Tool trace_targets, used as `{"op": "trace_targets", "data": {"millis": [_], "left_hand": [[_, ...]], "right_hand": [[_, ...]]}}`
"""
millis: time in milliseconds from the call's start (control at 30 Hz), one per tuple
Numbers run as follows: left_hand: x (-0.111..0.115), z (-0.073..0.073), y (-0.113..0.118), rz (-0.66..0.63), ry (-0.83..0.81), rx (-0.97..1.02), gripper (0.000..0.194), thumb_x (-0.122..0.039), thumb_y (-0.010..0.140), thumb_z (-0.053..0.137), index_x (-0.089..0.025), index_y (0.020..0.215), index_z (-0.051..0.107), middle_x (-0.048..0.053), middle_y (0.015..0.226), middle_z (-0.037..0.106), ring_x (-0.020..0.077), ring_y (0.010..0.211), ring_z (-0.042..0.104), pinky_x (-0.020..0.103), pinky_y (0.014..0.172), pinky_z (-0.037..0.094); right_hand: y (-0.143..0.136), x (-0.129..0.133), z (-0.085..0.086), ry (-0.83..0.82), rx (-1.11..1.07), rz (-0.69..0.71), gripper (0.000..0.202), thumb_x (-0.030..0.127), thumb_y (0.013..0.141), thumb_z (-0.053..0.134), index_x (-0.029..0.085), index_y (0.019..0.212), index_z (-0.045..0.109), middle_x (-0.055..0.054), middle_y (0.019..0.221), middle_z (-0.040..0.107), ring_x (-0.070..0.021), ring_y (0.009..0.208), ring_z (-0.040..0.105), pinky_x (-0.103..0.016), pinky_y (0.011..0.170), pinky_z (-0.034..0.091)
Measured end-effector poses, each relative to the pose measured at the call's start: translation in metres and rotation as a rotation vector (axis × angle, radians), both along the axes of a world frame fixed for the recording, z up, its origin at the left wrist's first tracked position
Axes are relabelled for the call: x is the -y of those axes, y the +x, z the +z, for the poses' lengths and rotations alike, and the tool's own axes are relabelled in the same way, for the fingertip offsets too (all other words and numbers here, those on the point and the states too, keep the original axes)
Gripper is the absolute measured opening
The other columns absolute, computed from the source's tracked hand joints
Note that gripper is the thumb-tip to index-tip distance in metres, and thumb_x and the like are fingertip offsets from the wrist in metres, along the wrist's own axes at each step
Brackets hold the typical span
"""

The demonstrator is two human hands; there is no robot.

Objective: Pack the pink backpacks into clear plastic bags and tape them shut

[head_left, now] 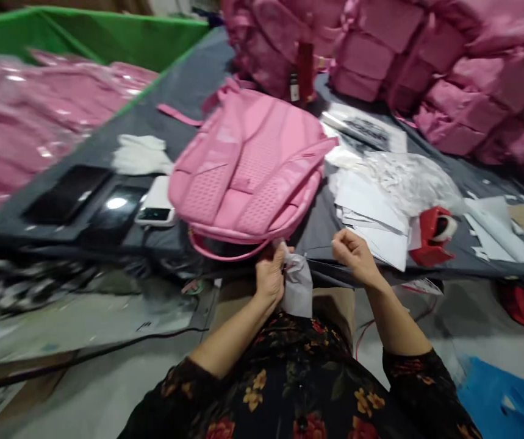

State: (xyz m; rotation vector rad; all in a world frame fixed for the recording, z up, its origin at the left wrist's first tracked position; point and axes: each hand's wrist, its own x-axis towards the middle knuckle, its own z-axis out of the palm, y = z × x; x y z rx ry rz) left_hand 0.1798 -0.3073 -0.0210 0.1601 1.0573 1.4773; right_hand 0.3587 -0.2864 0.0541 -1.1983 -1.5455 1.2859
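A pink backpack (pixel 262 164) lies on the grey-covered table with its padded straps facing up. At its near edge, my left hand (pixel 270 275) is closed around the top of a crumpled, thin white sheet (pixel 299 283), which hangs down over my lap. Whether those fingers also grip the bag's edge, I cannot tell. My right hand (pixel 355 255) is raised off to the right, apart from the backpack, with its fingers pinched together. What is in that pinch, if anything, is too small to make out.
White papers (pixel 371 213), a clear plastic bag (pixel 415 180) and a red tape dispenser (pixel 433 235) lie to the right. To the left are white gloves (pixel 140 153), a white device (pixel 156 204) and a dark phone (pixel 115 210). Pink backpacks (pixel 380 49) are piled behind.
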Motion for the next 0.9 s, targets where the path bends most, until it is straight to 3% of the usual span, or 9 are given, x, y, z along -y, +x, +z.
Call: {"op": "trace_targets", "data": {"millis": [67,133,233,433,667,800,900], "left_hand": [[-0.003,-0.004,0.0,0.026,0.076,0.007,0.07,-0.059,0.05,0.095,-0.013,0.096,0.07,0.006,0.084,0.073,0.014,0.068,0.065,0.027,0.067,0.054],[-0.004,-0.008,0.0,0.053,0.146,-0.007,0.065,-0.055,0.055,0.095,-0.015,0.101,0.073,0.007,0.099,0.074,0.0165,0.086,0.069,0.029,0.082,0.055],[-0.004,-0.013,0.001,0.073,0.212,-0.015,0.063,-0.054,0.057,0.094,-0.016,0.103,0.075,0.009,0.111,0.074,0.0192,0.1,0.068,0.03,0.095,0.053],[-0.004,-0.017,0.001,0.078,0.239,-0.077,0.049,-0.051,0.066,0.09,-0.016,0.098,0.076,0.007,0.102,0.074,0.0182,0.097,0.067,0.028,0.092,0.052],[0.005,-0.009,-0.004,-0.053,0.272,0.111,0.059,-0.049,0.064,0.09,-0.013,0.107,0.074,0.012,0.112,0.073,0.0257,0.104,0.069,0.037,0.096,0.053],[0.001,-0.008,-0.003,0.031,0.151,0.067,0.057,-0.056,0.062,0.089,-0.012,0.095,0.075,0.009,0.094,0.075,0.0218,0.092,0.07,0.033,0.088,0.053],[-0.001,-0.009,-0.003,0.049,0.105,0.034,0.051,-0.055,0.056,0.091,-0.012,0.076,0.072,0.005,0.076,0.071,0.0166,0.072,0.066,0.03,0.075,0.052]], "right_hand": [[-0.035,-0.01,0.005,0.175,0.245,0.221,0.037,0.05,0.095,0.063,0.018,0.08,0.052,0.002,0.066,0.046,-0.0085,0.059,0.036,-0.022,0.058,0.029],[-0.057,-0.024,0.005,0.311,0.46,0.327,0.031,0.043,0.095,0.064,0.017,0.08,0.056,0.001,0.069,0.053,-0.009,0.062,0.04,-0.023,0.061,0.029],[-0.071,-0.042,0.0,0.403,0.697,0.349,0.021,0.034,0.096,0.063,0.018,0.083,0.059,0.0,0.075,0.063,-0.0108,0.067,0.05,-0.023,0.063,0.027],[-0.075,-0.045,-0.001,0.495,0.975,0.289,0.006,0.02,0.091,0.063,0.018,0.086,0.062,-0.004,0.084,0.071,-0.0155,0.077,0.061,-0.027,0.062,0.022],[-0.08,-0.041,-0.002,0.543,1.044,0.267,0.011,0.029,0.096,0.062,0.019,0.09,0.065,-0.007,0.087,0.073,-0.0164,0.077,0.062,-0.028,0.061,0.021],[-0.074,-0.04,-0.002,0.472,1.001,0.234,0.013,0.031,0.096,0.064,0.019,0.091,0.062,-0.007,0.087,0.072,-0.0168,0.077,0.061,-0.028,0.061,0.02],[-0.064,-0.04,-0.005,0.322,0.833,0.278,0.012,0.03,0.098,0.058,0.019,0.093,0.058,-0.005,0.089,0.07,-0.0152,0.076,0.059,-0.025,0.063,0.027]]}}
